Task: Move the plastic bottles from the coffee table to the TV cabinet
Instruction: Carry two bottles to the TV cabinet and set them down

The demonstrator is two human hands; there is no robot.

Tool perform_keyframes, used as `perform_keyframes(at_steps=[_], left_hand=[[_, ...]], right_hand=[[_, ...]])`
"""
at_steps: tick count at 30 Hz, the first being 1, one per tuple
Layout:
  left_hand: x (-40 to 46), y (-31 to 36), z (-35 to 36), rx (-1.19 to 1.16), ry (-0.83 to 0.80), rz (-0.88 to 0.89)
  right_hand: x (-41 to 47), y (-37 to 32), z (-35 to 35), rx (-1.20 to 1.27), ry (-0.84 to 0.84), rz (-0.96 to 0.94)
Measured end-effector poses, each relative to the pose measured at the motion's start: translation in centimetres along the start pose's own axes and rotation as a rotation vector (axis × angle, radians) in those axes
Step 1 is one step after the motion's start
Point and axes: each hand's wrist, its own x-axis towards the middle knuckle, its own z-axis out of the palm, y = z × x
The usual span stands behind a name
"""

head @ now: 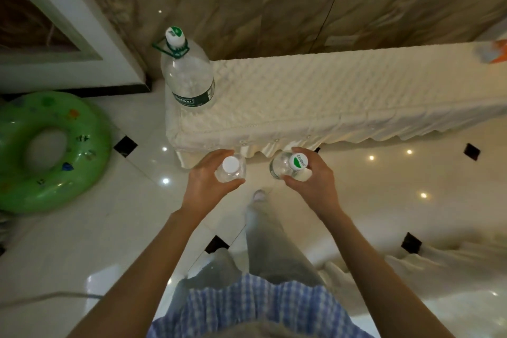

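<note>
Across the upper right of the head view runs the TV cabinet (343, 99), long and low, draped in a cream quilted cover with a scalloped hem, backed by a brown marbled wall. Below it spreads the glossy white tile floor (82, 241) with small black diamond insets and bright light reflections. At the left a green inflatable swim ring (52, 151) lies flat on the floor, well apart from the cabinet. On the cabinet's left end stands a large clear water bottle (188, 74), upright, with a green carry handle at its neck and a white-and-green cap. Both bare arms reach forward over the floor, just short of the cabinet's front edge. The left hand (208, 184) has its grip wrapped around a small clear plastic bottle with a plain white cap (230, 169) — fingers and thumb closed on its shoulder. The right hand (312, 181) has its grip closed likewise around a second small bottle with a green leaf on its cap (290, 166). Both small bottles are upright in the air, near each other but apart — neither touches the cabinet.
</note>
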Motion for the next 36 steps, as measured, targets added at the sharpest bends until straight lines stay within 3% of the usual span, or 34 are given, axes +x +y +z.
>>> perform_keyframes(at_steps=[7,17,25,36], left_hand=[[9.7,-0.3,3.5,0.02,0.057,-0.058],[21.8,-5.3,7.4,0.033,0.07,-0.148],[29.9,-11.4,9.8,0.11,-0.034,-0.113],[39.2,-16.6,13.4,0.129,0.002,-0.13]], right_hand=[[11.4,1.8,-1.5,-0.056,-0.056,-0.054],[23.9,4.3,2.0,-0.088,-0.034,-0.079],[32.8,6.5,5.3,-0.071,-0.104,0.035],[43.4,10.5,9.8,-0.1,-0.119,0.055]])
